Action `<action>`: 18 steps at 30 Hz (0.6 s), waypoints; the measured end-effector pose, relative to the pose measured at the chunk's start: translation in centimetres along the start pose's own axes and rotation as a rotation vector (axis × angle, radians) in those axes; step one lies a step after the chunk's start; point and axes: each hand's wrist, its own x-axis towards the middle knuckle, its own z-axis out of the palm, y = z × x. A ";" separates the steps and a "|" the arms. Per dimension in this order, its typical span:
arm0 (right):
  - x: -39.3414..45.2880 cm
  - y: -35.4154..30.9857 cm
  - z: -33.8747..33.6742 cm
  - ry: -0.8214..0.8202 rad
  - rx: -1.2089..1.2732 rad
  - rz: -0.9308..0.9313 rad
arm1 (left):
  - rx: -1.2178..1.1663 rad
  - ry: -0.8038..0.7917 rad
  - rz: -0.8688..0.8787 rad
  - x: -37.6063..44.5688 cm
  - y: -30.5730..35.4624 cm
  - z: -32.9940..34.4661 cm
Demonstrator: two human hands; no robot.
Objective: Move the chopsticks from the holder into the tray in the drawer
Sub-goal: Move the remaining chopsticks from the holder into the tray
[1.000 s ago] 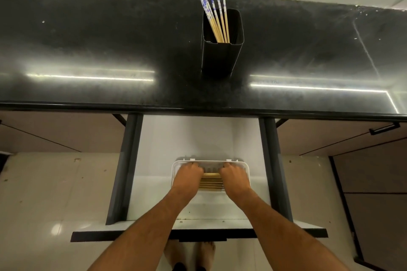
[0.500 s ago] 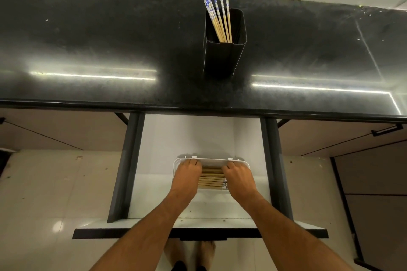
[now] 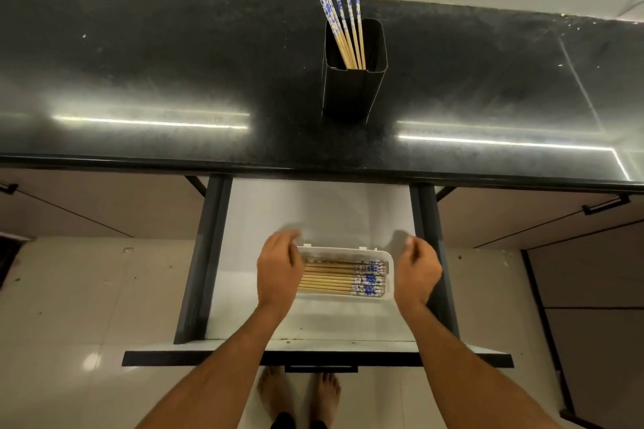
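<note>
Below, chopsticks (image 3: 339, 277) in tray (image 3: 389, 275), between left hand (image 3: 278, 270), right hand (image 3: 416, 273)

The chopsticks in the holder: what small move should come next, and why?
Probably one hand, say the right hand, should reach up to the holder. Both hands hold nothing, a bundle already lies in the tray, and several chopsticks stand in the holder.

Chopsticks (image 3: 339, 278) lie in tray (image 3: 389, 266) inside drawer (image 3: 313, 212); holder (image 3: 352, 87) on counter (image 3: 156, 73).
</note>
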 end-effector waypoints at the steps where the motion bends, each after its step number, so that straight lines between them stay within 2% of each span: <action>1: 0.5 0.1 0.0 0.051 0.039 0.158 | -0.082 0.065 -0.163 0.4 0.2 -0.2; 3: 1.1 0.5 0.1 0.001 0.080 0.424 | -0.204 0.124 -0.513 1.2 -0.1 -0.2; 4: 1.1 0.7 0.2 -0.055 0.091 0.513 | -0.235 0.102 -0.664 1.4 -0.4 0.0; 7: 0.5 0.7 0.6 -0.137 0.121 0.565 | -0.314 -0.056 -0.931 1.5 -1.2 0.4; 10: -0.2 0.4 1.0 -0.200 0.090 0.532 | -0.324 -0.110 -0.977 1.3 -1.1 0.2; 18: -1.0 0.0 1.3 -0.279 0.013 0.444 | -0.293 -0.165 -0.945 1.3 -0.6 -0.2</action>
